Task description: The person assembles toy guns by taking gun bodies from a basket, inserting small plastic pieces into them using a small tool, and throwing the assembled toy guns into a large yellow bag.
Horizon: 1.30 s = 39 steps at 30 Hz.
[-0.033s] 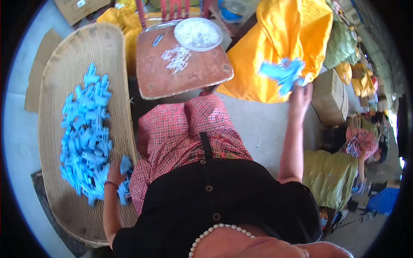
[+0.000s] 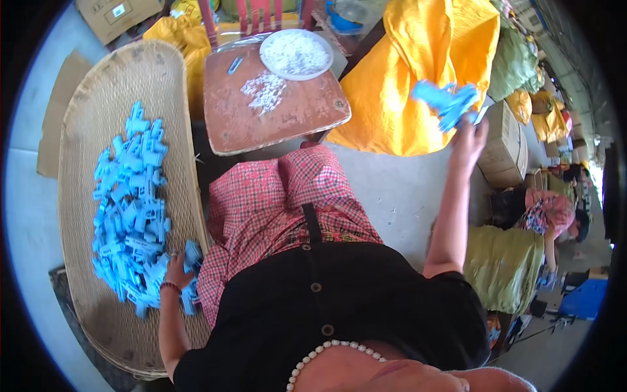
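Note:
Blue plastic pieces shaped like toy pistols [image 2: 134,202] lie heaped in a long woven tray [image 2: 88,104] on my left. At the heap's near right edge, my left hand [image 2: 176,271] rests with its fingers apart, touching pieces. My right hand [image 2: 469,140] is raised at the far right, its fingers closed at the lower end of a bunch of blue toy pistols [image 2: 447,103], smeared by motion. The bunch is in front of a large yellow sack [image 2: 392,78]; how many pieces it has I cannot tell.
Ahead, a red-brown chair seat [image 2: 261,130] bears a white bowl [image 2: 297,55] of small white parts, a loose pile [image 2: 264,91] of them and one blue piece [image 2: 234,65]. A cardboard box [image 2: 503,147] and green sack [image 2: 506,268] stand right. Another person [image 2: 545,209] bends beyond.
My right hand and the blue toy pistols have moved a little to the right. The left hand's fingers have loosened slightly beside the heap.

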Tool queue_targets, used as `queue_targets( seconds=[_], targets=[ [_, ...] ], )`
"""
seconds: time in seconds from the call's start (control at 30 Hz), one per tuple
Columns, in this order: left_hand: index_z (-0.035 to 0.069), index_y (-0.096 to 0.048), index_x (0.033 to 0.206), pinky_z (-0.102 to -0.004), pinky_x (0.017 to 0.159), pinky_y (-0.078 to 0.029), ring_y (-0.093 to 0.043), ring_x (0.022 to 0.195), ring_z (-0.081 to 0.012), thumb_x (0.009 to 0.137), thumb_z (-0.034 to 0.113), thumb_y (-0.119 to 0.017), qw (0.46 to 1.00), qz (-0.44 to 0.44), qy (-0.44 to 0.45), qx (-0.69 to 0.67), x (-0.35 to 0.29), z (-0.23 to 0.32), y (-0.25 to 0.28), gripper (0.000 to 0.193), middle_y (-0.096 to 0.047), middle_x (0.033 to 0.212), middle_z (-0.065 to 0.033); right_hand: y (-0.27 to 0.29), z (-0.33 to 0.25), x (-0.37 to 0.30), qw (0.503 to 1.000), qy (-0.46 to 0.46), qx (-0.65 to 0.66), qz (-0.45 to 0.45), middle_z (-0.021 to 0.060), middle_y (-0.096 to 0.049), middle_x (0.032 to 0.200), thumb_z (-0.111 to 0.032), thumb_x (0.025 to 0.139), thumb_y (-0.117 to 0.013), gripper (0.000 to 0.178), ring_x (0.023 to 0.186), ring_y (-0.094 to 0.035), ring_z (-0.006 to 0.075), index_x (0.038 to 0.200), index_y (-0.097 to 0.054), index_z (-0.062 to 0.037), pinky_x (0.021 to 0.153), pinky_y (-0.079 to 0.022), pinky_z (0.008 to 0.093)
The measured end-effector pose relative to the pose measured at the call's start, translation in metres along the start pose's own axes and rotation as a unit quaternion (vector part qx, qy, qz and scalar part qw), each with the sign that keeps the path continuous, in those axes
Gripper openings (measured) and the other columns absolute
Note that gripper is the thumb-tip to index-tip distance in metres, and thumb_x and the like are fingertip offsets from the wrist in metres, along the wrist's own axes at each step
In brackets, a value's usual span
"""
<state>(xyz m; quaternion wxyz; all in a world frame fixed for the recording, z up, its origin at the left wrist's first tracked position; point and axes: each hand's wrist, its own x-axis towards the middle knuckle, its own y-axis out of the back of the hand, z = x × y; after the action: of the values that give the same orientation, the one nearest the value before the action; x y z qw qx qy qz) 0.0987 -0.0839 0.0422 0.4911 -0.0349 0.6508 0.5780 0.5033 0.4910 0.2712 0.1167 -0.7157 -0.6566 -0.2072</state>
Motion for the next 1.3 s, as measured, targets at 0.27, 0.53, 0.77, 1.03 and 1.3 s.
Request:
queue_targets(
  seconds=[0.27, 0.53, 0.77, 1.03, 1.3],
  targets=[
    [0.013, -0.045, 0.124, -0.0540, 0.099, -0.035, -0.025, 0.133, -0.0382, 0.068, 0.023, -0.068, 0.989, 0.125, 0.084, 0.003, 0.042, 0.023, 0.000, 0.062, -0.025, 0.146, -0.0176, -0.005, 0.046, 0.178, 0.994, 0.095, -0.045, 0.037, 0.0014, -0.057, 0.067, -0.027, 0.087, -0.059, 0.032, 0.043, -0.036, 0.0033, 0.107, -0.058, -0.0020, 0.038, -0.027, 0.0199],
    [0.006, -0.041, 0.126, -0.0444, 0.089, -0.045, -0.049, 0.111, -0.0412, 0.072, 0.017, -0.065, 0.964, 0.228, 0.074, -0.113, 0.066, 0.014, 0.014, 0.060, -0.049, 0.124, -0.0230, -0.184, 0.121, -0.022, 0.894, 0.003, -0.094, -0.438, 0.0026, -0.065, 0.086, -0.011, 0.080, -0.063, 0.023, 0.076, -0.060, 0.0129, 0.103, -0.065, -0.0063, 0.070, -0.048, 0.0261],
    [0.000, -0.056, 0.107, -0.0441, 0.068, -0.049, -0.062, 0.075, -0.0383, 0.078, 0.023, -0.064, 0.906, 0.379, 0.131, -0.134, 0.046, 0.020, 0.052, 0.037, -0.064, 0.082, -0.0209, -0.290, 0.140, -0.117, 0.868, 0.158, -0.147, -0.448, 0.0168, -0.065, 0.088, -0.014, 0.076, -0.066, 0.028, 0.078, -0.064, 0.0280, 0.103, -0.063, -0.0060, 0.073, -0.050, 0.0365],
    [0.000, -0.057, 0.109, -0.0270, 0.075, -0.047, -0.056, 0.087, -0.0108, 0.087, 0.015, -0.059, 0.732, 0.275, -0.203, -0.590, 0.010, 0.208, 0.147, 0.027, -0.062, 0.098, -0.0037, -0.298, 0.157, -0.129, 0.831, 0.210, -0.233, -0.460, 0.0203, -0.062, 0.084, -0.017, 0.079, -0.061, 0.024, 0.080, -0.060, 0.0390, 0.100, -0.058, -0.0060, 0.071, -0.048, 0.0450],
    [-0.003, -0.048, 0.118, -0.0319, 0.071, -0.052, -0.062, 0.083, -0.0178, 0.094, 0.019, -0.047, 0.590, -0.191, -0.205, -0.757, 0.060, 0.334, 0.061, 0.033, -0.060, 0.102, -0.0118, -0.187, 0.105, -0.108, 0.895, -0.090, -0.125, -0.418, 0.0065, -0.059, 0.068, -0.015, 0.083, -0.063, 0.016, 0.049, -0.052, 0.0134, 0.094, -0.059, -0.0044, 0.044, -0.039, 0.0271]
  ],
)
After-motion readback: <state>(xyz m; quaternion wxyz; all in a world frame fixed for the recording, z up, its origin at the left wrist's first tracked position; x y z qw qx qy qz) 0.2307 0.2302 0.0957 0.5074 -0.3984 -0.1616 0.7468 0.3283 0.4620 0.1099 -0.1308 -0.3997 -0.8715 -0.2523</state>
